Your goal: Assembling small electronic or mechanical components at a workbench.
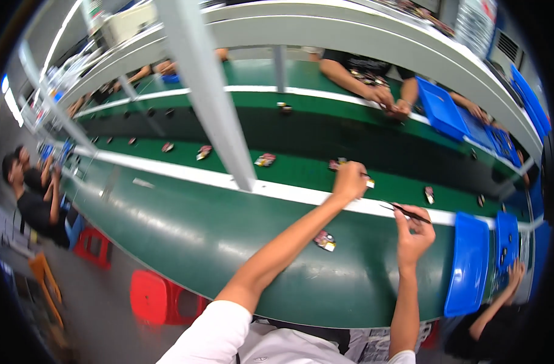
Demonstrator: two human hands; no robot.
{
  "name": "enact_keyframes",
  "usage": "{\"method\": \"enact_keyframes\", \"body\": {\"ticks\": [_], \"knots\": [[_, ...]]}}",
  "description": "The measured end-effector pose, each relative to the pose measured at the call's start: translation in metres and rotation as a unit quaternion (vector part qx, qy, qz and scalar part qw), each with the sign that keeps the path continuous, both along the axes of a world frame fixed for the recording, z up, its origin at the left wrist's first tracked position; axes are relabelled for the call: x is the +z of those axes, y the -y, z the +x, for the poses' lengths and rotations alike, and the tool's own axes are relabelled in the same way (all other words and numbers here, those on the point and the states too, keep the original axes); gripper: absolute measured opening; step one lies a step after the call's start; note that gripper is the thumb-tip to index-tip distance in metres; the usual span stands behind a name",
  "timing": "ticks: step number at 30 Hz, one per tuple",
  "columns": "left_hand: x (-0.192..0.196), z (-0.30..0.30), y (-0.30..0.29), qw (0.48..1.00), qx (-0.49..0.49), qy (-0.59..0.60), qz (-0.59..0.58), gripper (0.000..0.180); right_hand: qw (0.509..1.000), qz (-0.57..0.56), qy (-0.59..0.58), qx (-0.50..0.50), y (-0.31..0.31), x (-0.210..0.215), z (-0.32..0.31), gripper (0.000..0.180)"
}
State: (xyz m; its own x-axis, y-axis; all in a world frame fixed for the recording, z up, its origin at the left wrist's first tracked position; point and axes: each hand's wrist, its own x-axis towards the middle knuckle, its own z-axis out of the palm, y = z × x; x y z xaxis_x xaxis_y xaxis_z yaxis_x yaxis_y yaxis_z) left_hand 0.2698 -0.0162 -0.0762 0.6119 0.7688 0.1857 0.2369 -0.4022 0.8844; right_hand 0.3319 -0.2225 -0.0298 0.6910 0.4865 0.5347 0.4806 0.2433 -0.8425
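small part (368, 181) on the belt: close your left hand (350, 180) squarely over it. keep the right hand (414, 233) pinching the tweezers (408, 212) level, clear of the tabletop (216, 236).

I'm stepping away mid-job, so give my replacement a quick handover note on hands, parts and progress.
Left hand: stretched over the white strip, closed on a small part on the green belt.
Right hand: grip on black tweezers, tips pointing left.
One small part lies on the near bench between the arms; more ride the belt.
Blue tray at the right.
Done: cannot tell. Left: the reached part is not yet brought in.
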Motion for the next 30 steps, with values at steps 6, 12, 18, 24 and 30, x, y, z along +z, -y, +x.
{"method": "enact_keyframes", "body": {"ticks": [6, 12, 18, 24, 30], "knots": [[0.02, -0.016, 0.033, 0.986, 0.041, -0.067, 0.147, 0.024, 0.999, -0.053, -0.001, 0.013, 0.015, -0.015, 0.021, 0.017], [0.112, -0.211, 0.022, 0.892, -0.376, -0.208, -0.143, 0.039, 0.998, -0.007, -0.05, 0.042, 0.005, -0.01, 0.019, 0.017], [0.111, -0.365, -0.095, 0.945, 0.182, -0.269, -0.039, 0.023, 0.998, -0.016, -0.046, 0.035, 0.003, -0.008, 0.012, 0.015], [0.069, -0.365, -0.21, 0.868, 0.314, -0.36, 0.134, 0.054, 0.996, -0.051, -0.052, 0.045, 0.002, -0.014, 0.01, 0.016], [0.04, -0.343, -0.241, 0.847, 0.309, -0.408, 0.144, 0.043, 0.996, -0.037, -0.072, 0.02, 0.002, -0.007, 0.011, 0.017]]}}
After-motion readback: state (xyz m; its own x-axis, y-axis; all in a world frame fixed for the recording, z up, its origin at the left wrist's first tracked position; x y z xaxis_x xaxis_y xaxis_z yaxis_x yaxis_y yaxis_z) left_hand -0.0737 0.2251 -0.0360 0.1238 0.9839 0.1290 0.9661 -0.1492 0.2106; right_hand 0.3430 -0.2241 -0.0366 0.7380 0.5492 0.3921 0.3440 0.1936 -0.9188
